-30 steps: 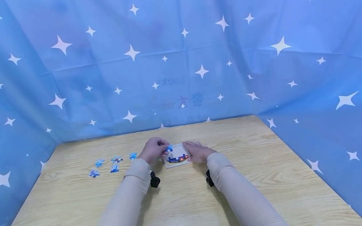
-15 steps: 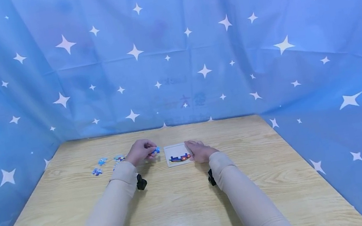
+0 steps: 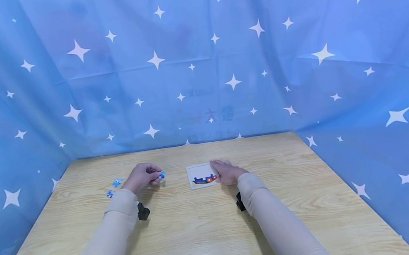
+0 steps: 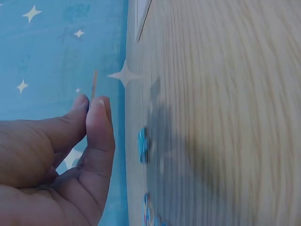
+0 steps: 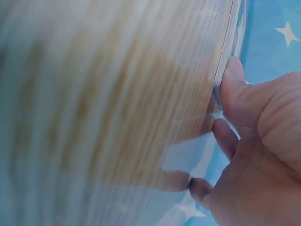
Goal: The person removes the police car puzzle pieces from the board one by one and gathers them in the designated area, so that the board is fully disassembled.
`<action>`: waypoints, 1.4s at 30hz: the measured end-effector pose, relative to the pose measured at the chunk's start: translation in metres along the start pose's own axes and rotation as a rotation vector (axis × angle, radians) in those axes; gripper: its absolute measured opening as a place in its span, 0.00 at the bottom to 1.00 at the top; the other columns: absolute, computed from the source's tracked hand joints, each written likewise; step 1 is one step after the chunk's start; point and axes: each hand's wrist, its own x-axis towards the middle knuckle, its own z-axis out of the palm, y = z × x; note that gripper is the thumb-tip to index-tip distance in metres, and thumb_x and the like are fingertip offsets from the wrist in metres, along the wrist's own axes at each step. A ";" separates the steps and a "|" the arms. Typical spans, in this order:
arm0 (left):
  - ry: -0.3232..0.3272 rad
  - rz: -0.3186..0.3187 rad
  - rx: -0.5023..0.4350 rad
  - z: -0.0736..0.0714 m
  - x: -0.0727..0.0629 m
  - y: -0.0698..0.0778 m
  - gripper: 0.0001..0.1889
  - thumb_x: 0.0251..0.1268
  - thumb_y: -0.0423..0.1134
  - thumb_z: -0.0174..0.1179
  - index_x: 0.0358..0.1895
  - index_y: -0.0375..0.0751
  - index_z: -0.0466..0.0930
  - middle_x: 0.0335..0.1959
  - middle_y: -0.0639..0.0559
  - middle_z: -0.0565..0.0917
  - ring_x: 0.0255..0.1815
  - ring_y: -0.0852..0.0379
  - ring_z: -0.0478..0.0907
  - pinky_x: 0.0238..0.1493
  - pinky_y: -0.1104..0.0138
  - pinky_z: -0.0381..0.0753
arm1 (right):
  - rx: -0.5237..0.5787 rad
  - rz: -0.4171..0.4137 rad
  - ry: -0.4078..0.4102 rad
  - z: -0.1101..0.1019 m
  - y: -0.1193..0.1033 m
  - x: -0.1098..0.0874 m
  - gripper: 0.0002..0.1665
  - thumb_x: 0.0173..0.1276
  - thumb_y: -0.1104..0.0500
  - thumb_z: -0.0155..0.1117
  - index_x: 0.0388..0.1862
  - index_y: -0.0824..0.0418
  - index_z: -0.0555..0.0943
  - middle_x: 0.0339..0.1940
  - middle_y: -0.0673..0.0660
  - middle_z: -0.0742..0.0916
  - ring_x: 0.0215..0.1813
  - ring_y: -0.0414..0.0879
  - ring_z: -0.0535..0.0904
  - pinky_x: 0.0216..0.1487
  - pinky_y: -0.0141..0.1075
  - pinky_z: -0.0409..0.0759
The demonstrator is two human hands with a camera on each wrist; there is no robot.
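My left hand (image 3: pixel 142 176) pinches a blue jigsaw piece (image 3: pixel 162 174) between thumb and fingers, raised over the table left of the puzzle board. In the left wrist view the piece (image 4: pixel 94 84) shows edge-on, a thin strip above the fingertips. The white-framed puzzle board (image 3: pixel 199 169) lies flat near the table's middle. Along its lower part sit joined dark blue and orange pieces (image 3: pixel 205 180). My right hand (image 3: pixel 228 172) holds the board's right side and hides that edge. Its thumb (image 5: pixel 233 75) lies against the board in the right wrist view, with other fingertips down at the tabletop.
Loose blue jigsaw pieces (image 3: pixel 117 182) lie on the wooden table (image 3: pixel 189 237) at the left, partly hidden by the left hand and sleeve. Another loose piece (image 4: pixel 143 145) appears below the left hand in its wrist view. A blue star-patterned curtain (image 3: pixel 197 79) borders the table.
My left hand has moved left, away from over the board, still pinching the blue jigsaw piece. The right hand stays at the board's right side. The head view has shifted slightly.
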 end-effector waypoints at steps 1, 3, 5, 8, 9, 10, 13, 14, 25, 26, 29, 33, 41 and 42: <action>0.001 -0.009 -0.004 -0.002 -0.002 -0.001 0.12 0.76 0.29 0.56 0.56 0.26 0.79 0.40 0.40 0.81 0.33 0.54 0.80 0.41 0.61 0.84 | -0.001 0.001 -0.002 0.000 0.000 0.000 0.43 0.81 0.54 0.54 0.85 0.55 0.45 0.85 0.56 0.53 0.83 0.61 0.42 0.77 0.62 0.47; -0.004 -0.021 -0.020 -0.006 -0.005 -0.003 0.12 0.76 0.29 0.56 0.56 0.26 0.78 0.40 0.40 0.81 0.33 0.54 0.79 0.40 0.61 0.84 | 0.004 0.006 -0.006 0.001 0.000 0.000 0.43 0.81 0.54 0.54 0.85 0.54 0.45 0.85 0.56 0.52 0.83 0.61 0.41 0.78 0.61 0.47; -0.011 -0.030 -0.020 -0.010 -0.008 -0.006 0.12 0.77 0.29 0.55 0.57 0.26 0.77 0.39 0.39 0.81 0.32 0.54 0.79 0.38 0.61 0.84 | -0.004 0.008 -0.009 0.002 0.001 0.001 0.43 0.81 0.54 0.54 0.85 0.54 0.45 0.85 0.56 0.52 0.83 0.61 0.41 0.78 0.61 0.47; -0.011 -0.037 -0.007 -0.015 -0.012 -0.010 0.12 0.77 0.30 0.55 0.57 0.27 0.77 0.37 0.37 0.81 0.30 0.54 0.80 0.35 0.62 0.84 | -0.022 0.012 -0.014 0.002 0.003 0.003 0.43 0.81 0.54 0.53 0.85 0.54 0.44 0.85 0.56 0.52 0.83 0.61 0.41 0.77 0.62 0.48; -0.006 -0.040 -0.001 -0.017 -0.013 -0.011 0.12 0.77 0.30 0.56 0.57 0.27 0.77 0.37 0.37 0.82 0.30 0.54 0.81 0.34 0.63 0.84 | -0.025 0.013 -0.015 0.003 0.003 0.003 0.43 0.81 0.54 0.53 0.85 0.54 0.44 0.85 0.56 0.52 0.83 0.61 0.41 0.77 0.61 0.48; 0.000 -0.043 0.001 -0.019 -0.014 -0.012 0.12 0.77 0.30 0.56 0.56 0.27 0.77 0.36 0.38 0.82 0.30 0.54 0.81 0.32 0.63 0.83 | -0.025 0.013 -0.014 0.003 0.003 0.003 0.43 0.81 0.54 0.53 0.85 0.54 0.44 0.85 0.56 0.52 0.83 0.60 0.41 0.77 0.62 0.48; 0.014 -0.040 -0.002 -0.022 -0.017 -0.015 0.12 0.75 0.29 0.57 0.55 0.25 0.77 0.35 0.40 0.81 0.29 0.56 0.80 0.30 0.66 0.84 | -0.006 0.014 -0.014 0.002 0.003 0.000 0.42 0.82 0.53 0.53 0.85 0.53 0.44 0.85 0.56 0.52 0.83 0.61 0.41 0.78 0.62 0.47; 0.018 -0.040 -0.005 -0.023 -0.019 -0.015 0.12 0.75 0.29 0.57 0.55 0.24 0.76 0.34 0.40 0.81 0.29 0.57 0.80 0.30 0.66 0.84 | 0.000 0.014 -0.014 0.001 0.003 -0.001 0.42 0.82 0.53 0.52 0.85 0.52 0.44 0.85 0.55 0.52 0.83 0.60 0.40 0.78 0.61 0.46; 0.022 -0.051 0.047 -0.016 -0.024 -0.021 0.10 0.71 0.28 0.62 0.50 0.25 0.78 0.35 0.41 0.83 0.30 0.55 0.82 0.30 0.66 0.85 | 0.010 0.010 -0.012 0.000 0.004 -0.004 0.42 0.82 0.53 0.52 0.85 0.51 0.44 0.85 0.54 0.51 0.83 0.60 0.40 0.78 0.61 0.47; 0.026 -0.051 0.064 -0.014 -0.024 -0.022 0.09 0.70 0.28 0.62 0.49 0.26 0.78 0.35 0.41 0.83 0.30 0.55 0.82 0.30 0.66 0.84 | 0.011 0.012 -0.011 0.001 0.004 -0.003 0.42 0.82 0.53 0.53 0.85 0.52 0.44 0.85 0.54 0.52 0.83 0.60 0.40 0.78 0.61 0.47; 0.051 -0.048 0.122 -0.010 -0.021 -0.023 0.08 0.69 0.28 0.64 0.45 0.27 0.79 0.32 0.42 0.84 0.28 0.55 0.83 0.29 0.66 0.84 | 0.008 0.016 -0.008 0.002 0.003 -0.002 0.42 0.81 0.54 0.53 0.85 0.52 0.45 0.85 0.55 0.52 0.83 0.60 0.41 0.77 0.63 0.47; 0.090 -0.028 0.212 -0.005 -0.019 -0.021 0.06 0.66 0.28 0.66 0.39 0.29 0.79 0.27 0.44 0.84 0.25 0.56 0.82 0.26 0.68 0.83 | 0.014 0.018 -0.005 0.002 0.003 -0.002 0.42 0.81 0.55 0.54 0.85 0.53 0.46 0.85 0.56 0.53 0.83 0.61 0.41 0.77 0.63 0.47; 0.155 -0.021 0.323 0.000 -0.019 -0.017 0.09 0.63 0.29 0.69 0.32 0.33 0.77 0.22 0.46 0.81 0.20 0.57 0.78 0.24 0.67 0.81 | -0.010 0.006 -0.004 0.002 0.003 0.001 0.42 0.81 0.54 0.54 0.85 0.52 0.46 0.85 0.55 0.53 0.83 0.60 0.42 0.77 0.62 0.48; 0.164 -0.017 0.350 0.001 -0.019 -0.016 0.09 0.63 0.30 0.70 0.31 0.34 0.77 0.21 0.47 0.81 0.20 0.57 0.78 0.24 0.67 0.80 | -0.010 0.010 -0.006 0.002 0.003 0.001 0.42 0.81 0.54 0.54 0.85 0.52 0.46 0.85 0.55 0.53 0.83 0.60 0.42 0.77 0.62 0.48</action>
